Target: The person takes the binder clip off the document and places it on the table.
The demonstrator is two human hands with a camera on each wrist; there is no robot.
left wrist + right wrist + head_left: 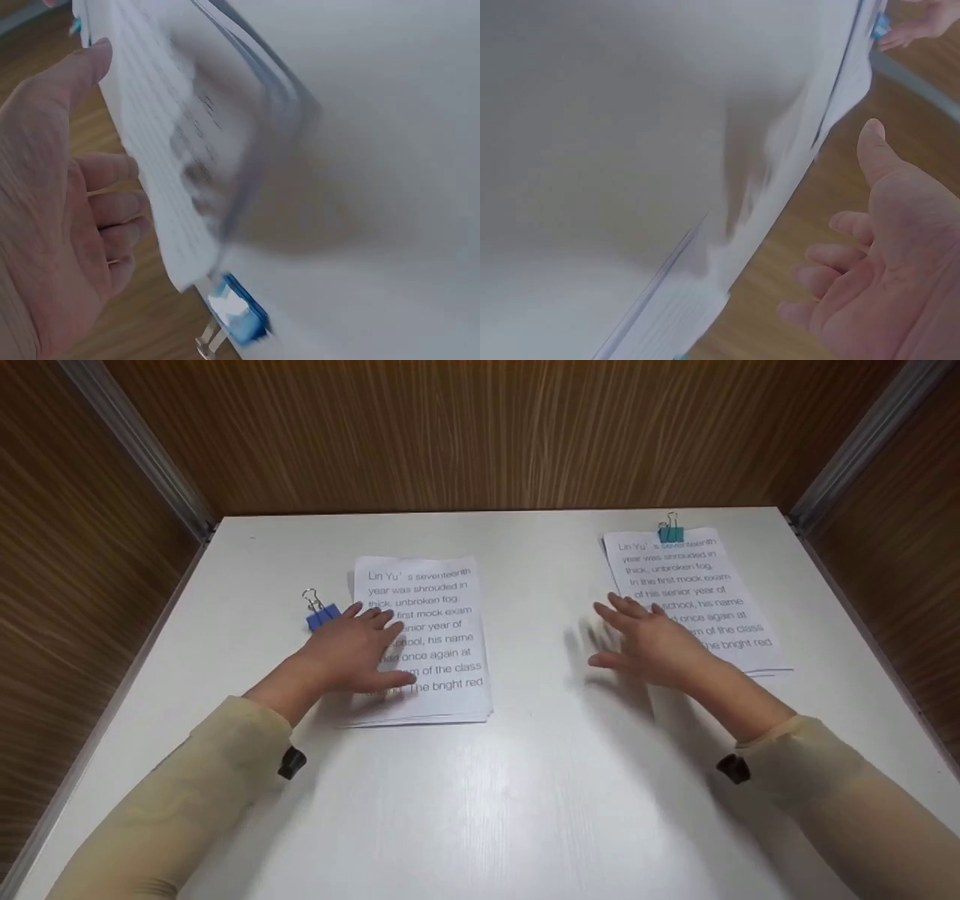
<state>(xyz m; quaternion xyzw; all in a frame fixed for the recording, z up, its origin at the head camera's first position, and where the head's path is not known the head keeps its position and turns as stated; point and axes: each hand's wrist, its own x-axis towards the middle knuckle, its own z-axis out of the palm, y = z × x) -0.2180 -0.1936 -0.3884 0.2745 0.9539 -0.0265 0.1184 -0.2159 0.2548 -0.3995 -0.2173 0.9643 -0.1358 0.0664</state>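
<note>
My left hand (pixel 345 652) reaches over the left edge of a stack of printed sheets (pixel 442 660), fingers spread and slightly bent, holding nothing. Just beyond its fingertips lies a blue binder clip (pixel 323 617), its wire handles pointing away; the same blue clip (pixel 238 309) shows by the stack's corner in the left wrist view. My right hand (pixel 660 645) hovers at the left edge of a second printed stack (pixel 727 615), fingers loosely spread with nothing in them. A teal binder clip (pixel 671 533) grips that stack's top edge.
Both stacks lie on a white table (pixel 525 795). A wood-grain panel (pixel 487 435) stands along its back, with similar panels at both sides joined by metal corner strips. A small black piece (pixel 292 763) sits at the left cuff, another (pixel 733 769) at the right.
</note>
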